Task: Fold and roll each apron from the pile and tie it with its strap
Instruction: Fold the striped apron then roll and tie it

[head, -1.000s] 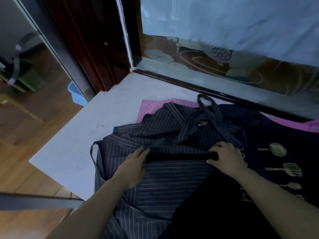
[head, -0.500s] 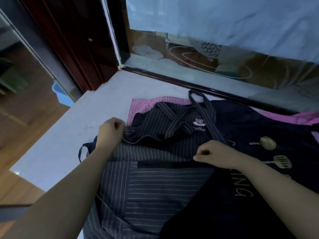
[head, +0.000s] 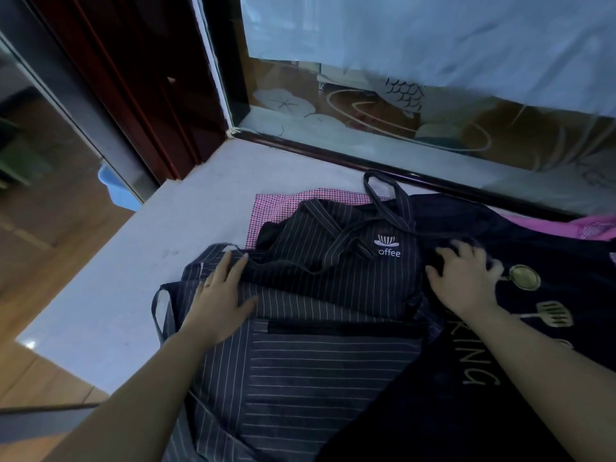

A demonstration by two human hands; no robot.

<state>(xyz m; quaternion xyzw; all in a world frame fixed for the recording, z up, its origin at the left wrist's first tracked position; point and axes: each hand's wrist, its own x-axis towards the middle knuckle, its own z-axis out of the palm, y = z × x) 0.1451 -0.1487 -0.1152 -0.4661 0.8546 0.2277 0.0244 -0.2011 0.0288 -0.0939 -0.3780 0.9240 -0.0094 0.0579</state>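
A dark pinstriped apron with a white "Coffee" logo lies spread on the white ledge, on top of the pile. Its neck strap loops toward the window. My left hand lies flat with straight fingers on the apron's left edge. My right hand rests with spread fingers on the apron's right edge, slightly blurred. Under it on the right lies a black apron with gold utensil prints. A pink checked apron shows at the back.
The ledge ends at a glass pane with a dark frame rail behind the pile. A dark wooden door frame stands at the back left. Wooden floor and a blue tub lie below the ledge's left edge.
Both hands let go of the fabric they pinched and now lie flat. The left hand slid down onto the apron's left edge; the right moved up and right. The bib lies flatter.
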